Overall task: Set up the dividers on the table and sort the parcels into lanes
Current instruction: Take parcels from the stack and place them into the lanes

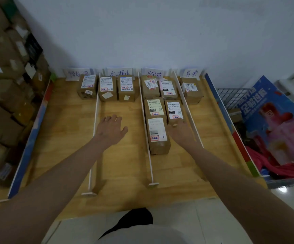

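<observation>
Over the wooden table, split into lanes by white dividers with parcels at the far end, the left hand hovers spread and empty while the right hand rests fingers on a parcel, its grip unclear.

Dim, bluish cast. Soft shadows under arms. Glare on floor tile at right. Wide-angle bending at edges; right hand motion-blurred.
</observation>
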The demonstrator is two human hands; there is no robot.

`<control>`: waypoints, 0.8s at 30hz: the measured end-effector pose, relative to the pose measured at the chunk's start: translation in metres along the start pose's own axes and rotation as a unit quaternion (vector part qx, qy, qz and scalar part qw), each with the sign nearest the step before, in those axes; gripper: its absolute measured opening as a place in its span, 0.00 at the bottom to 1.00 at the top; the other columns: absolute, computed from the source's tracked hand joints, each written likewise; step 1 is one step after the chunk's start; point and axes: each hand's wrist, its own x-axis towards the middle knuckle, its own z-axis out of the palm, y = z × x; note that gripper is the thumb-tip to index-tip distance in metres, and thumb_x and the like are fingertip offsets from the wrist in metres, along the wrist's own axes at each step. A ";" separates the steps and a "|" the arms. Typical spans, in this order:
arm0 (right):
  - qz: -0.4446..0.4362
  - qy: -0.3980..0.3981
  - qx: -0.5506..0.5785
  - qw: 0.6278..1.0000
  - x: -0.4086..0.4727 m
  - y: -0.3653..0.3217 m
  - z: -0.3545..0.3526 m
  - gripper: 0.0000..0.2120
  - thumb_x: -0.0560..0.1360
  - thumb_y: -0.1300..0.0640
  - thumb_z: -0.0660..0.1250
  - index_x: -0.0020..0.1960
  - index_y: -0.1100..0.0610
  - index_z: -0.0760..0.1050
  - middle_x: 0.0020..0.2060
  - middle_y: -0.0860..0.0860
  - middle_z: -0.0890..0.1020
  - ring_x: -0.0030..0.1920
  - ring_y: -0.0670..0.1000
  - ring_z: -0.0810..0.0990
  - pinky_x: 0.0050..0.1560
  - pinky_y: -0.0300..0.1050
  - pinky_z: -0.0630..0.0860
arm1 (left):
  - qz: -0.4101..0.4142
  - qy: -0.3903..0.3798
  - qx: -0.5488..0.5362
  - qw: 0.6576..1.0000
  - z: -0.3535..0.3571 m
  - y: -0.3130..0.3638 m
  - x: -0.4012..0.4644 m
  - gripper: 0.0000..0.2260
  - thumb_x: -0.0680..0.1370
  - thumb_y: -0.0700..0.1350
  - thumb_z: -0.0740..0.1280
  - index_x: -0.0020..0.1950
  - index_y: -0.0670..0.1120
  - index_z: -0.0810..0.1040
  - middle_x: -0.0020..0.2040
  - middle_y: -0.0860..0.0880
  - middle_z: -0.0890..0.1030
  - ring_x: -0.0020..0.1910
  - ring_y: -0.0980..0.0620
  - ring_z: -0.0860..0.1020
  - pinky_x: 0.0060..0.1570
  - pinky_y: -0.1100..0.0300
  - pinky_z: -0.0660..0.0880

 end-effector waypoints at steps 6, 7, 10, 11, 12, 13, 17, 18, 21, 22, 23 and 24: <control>-0.156 0.061 -0.152 0.974 -0.044 -0.061 -0.002 0.26 0.81 0.47 0.59 0.74 0.58 0.63 0.72 0.56 0.68 0.73 0.59 0.65 0.72 0.57 0.65 | -0.022 0.064 0.007 0.998 -0.039 -0.035 -0.050 0.24 0.81 0.59 0.55 0.70 0.45 0.71 0.67 0.44 0.74 0.67 0.43 0.71 0.68 0.48 0.65; -0.171 0.061 -0.158 0.971 -0.053 -0.071 0.002 0.27 0.81 0.46 0.59 0.75 0.58 0.62 0.73 0.56 0.67 0.74 0.58 0.63 0.73 0.57 0.63 | -0.028 0.071 0.006 0.997 -0.043 -0.043 -0.062 0.24 0.81 0.58 0.56 0.71 0.45 0.70 0.68 0.44 0.74 0.67 0.42 0.71 0.68 0.48 0.65; -0.210 0.072 -0.183 0.958 -0.082 -0.101 0.017 0.27 0.82 0.45 0.57 0.76 0.58 0.61 0.74 0.56 0.66 0.75 0.57 0.62 0.75 0.55 0.59 | -0.056 0.082 -0.005 0.995 -0.050 -0.069 -0.100 0.24 0.81 0.58 0.56 0.72 0.46 0.70 0.68 0.44 0.73 0.67 0.42 0.71 0.69 0.48 0.65; -0.221 0.072 -0.185 0.955 -0.091 -0.111 0.023 0.26 0.82 0.46 0.57 0.76 0.57 0.61 0.74 0.55 0.65 0.75 0.57 0.62 0.75 0.54 0.59 | -0.068 0.085 -0.006 0.994 -0.051 -0.079 -0.113 0.24 0.81 0.59 0.56 0.72 0.46 0.69 0.68 0.45 0.73 0.67 0.43 0.70 0.69 0.48 0.65; -0.232 0.068 -0.185 0.952 -0.099 -0.119 0.030 0.26 0.82 0.46 0.57 0.75 0.57 0.61 0.74 0.54 0.65 0.75 0.56 0.62 0.75 0.54 0.58 | -0.081 0.085 -0.007 0.993 -0.051 -0.089 -0.126 0.25 0.81 0.59 0.56 0.73 0.46 0.69 0.69 0.45 0.72 0.68 0.43 0.70 0.69 0.49 0.64; -0.243 0.063 -0.185 0.950 -0.106 -0.128 0.037 0.26 0.82 0.46 0.57 0.75 0.56 0.61 0.74 0.54 0.66 0.75 0.56 0.62 0.75 0.54 0.58 | -0.094 0.084 -0.006 0.992 -0.052 -0.100 -0.138 0.25 0.82 0.59 0.55 0.74 0.46 0.67 0.70 0.46 0.71 0.69 0.43 0.69 0.69 0.49 0.64; -0.285 0.045 -0.182 0.940 -0.129 -0.166 0.064 0.26 0.81 0.44 0.57 0.75 0.55 0.63 0.74 0.53 0.66 0.75 0.57 0.62 0.74 0.57 0.60 | -0.144 0.086 0.008 0.986 -0.062 -0.146 -0.182 0.25 0.82 0.59 0.55 0.73 0.46 0.67 0.71 0.45 0.71 0.70 0.43 0.68 0.70 0.49 0.63; -0.293 0.042 -0.185 0.937 -0.134 -0.176 0.070 0.25 0.81 0.44 0.57 0.74 0.55 0.63 0.74 0.54 0.66 0.75 0.57 0.62 0.74 0.58 0.61 | -0.154 0.091 0.007 0.984 -0.065 -0.157 -0.191 0.24 0.82 0.59 0.55 0.72 0.46 0.68 0.70 0.45 0.72 0.69 0.43 0.69 0.70 0.49 0.64; -0.311 0.033 -0.186 0.931 -0.146 -0.209 0.088 0.25 0.81 0.45 0.57 0.74 0.56 0.64 0.73 0.54 0.67 0.74 0.58 0.62 0.74 0.59 0.61 | -0.177 0.107 0.001 0.978 -0.072 -0.193 -0.216 0.22 0.82 0.58 0.55 0.69 0.46 0.70 0.66 0.45 0.73 0.66 0.43 0.71 0.67 0.49 0.66; -0.317 0.031 -0.184 0.930 -0.149 -0.220 0.095 0.25 0.81 0.45 0.57 0.74 0.57 0.63 0.73 0.54 0.67 0.74 0.58 0.62 0.74 0.59 0.60 | -0.186 0.111 -0.003 0.976 -0.074 -0.205 -0.223 0.21 0.82 0.58 0.55 0.68 0.47 0.70 0.65 0.45 0.74 0.66 0.43 0.72 0.67 0.50 0.66; -0.323 0.028 -0.182 0.928 -0.152 -0.231 0.103 0.26 0.81 0.46 0.58 0.74 0.57 0.63 0.73 0.54 0.67 0.74 0.58 0.62 0.74 0.58 0.60 | -0.196 0.115 -0.008 0.974 -0.075 -0.216 -0.228 0.20 0.82 0.57 0.55 0.66 0.46 0.71 0.65 0.44 0.74 0.65 0.43 0.72 0.66 0.49 0.65; -0.327 0.024 -0.182 0.927 -0.154 -0.242 0.111 0.26 0.81 0.46 0.58 0.75 0.57 0.62 0.73 0.54 0.67 0.74 0.57 0.63 0.74 0.58 0.60 | -0.205 0.117 -0.013 0.972 -0.077 -0.228 -0.233 0.19 0.82 0.56 0.55 0.66 0.46 0.71 0.65 0.44 0.74 0.66 0.43 0.72 0.66 0.49 0.65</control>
